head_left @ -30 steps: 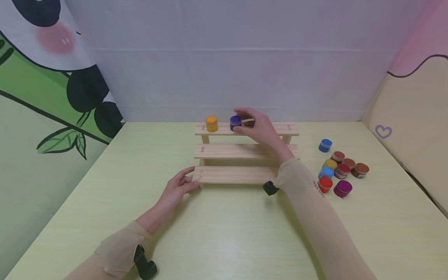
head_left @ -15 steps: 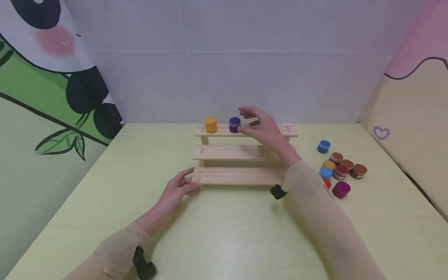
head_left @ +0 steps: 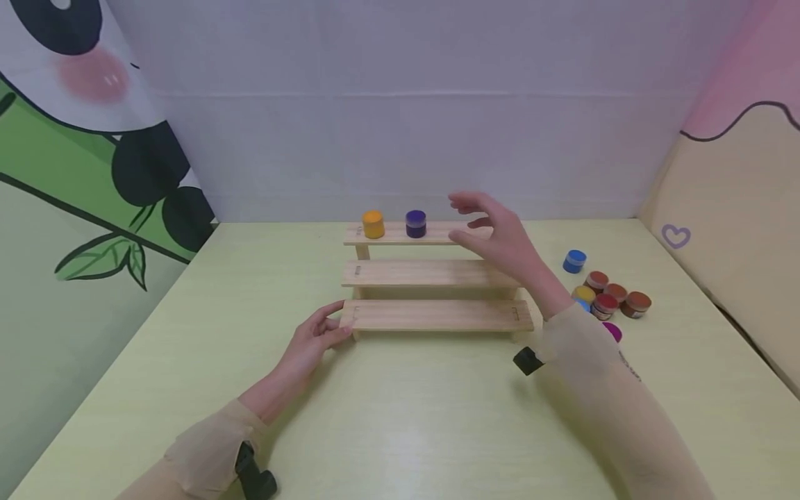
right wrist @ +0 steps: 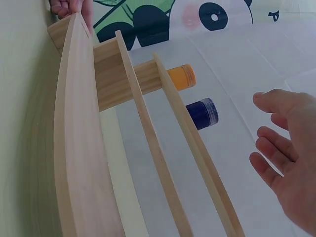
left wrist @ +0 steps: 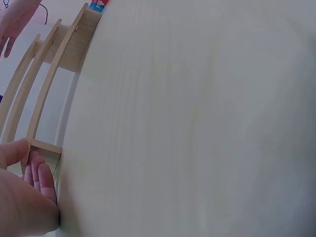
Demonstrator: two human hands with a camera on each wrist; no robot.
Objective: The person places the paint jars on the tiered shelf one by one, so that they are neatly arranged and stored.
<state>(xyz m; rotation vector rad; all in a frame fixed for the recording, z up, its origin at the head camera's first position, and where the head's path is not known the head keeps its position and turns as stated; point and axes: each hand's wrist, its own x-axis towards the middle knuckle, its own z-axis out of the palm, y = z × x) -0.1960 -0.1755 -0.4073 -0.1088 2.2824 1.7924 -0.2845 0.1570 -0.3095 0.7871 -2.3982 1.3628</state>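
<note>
A three-step wooden rack [head_left: 437, 316] stands on the table. On its top step sit an orange paint jar [head_left: 373, 224] and, a little to the right, a dark purple paint jar [head_left: 415, 224]. My left hand [head_left: 317, 338] grips the left end of the lowest step, thumb on top and fingers underneath, as the left wrist view shows. My right hand [head_left: 496, 232] hovers over the right part of the top step, fingers spread and holding nothing. In the right wrist view, that hand [right wrist: 286, 153] is apart from the purple jar [right wrist: 202, 113].
To the right of the rack several paint jars stand grouped, among them a dark red one [head_left: 604, 306] and a brown one [head_left: 636, 305]. A blue jar [head_left: 574, 261] stands slightly apart behind them. My right sleeve [head_left: 600, 361] hides part of the group. A pale wall closes the back.
My right hand has let go of the purple jar, which stays on the top step, and has moved right away from it. The left hand keeps its grip on the rack.
</note>
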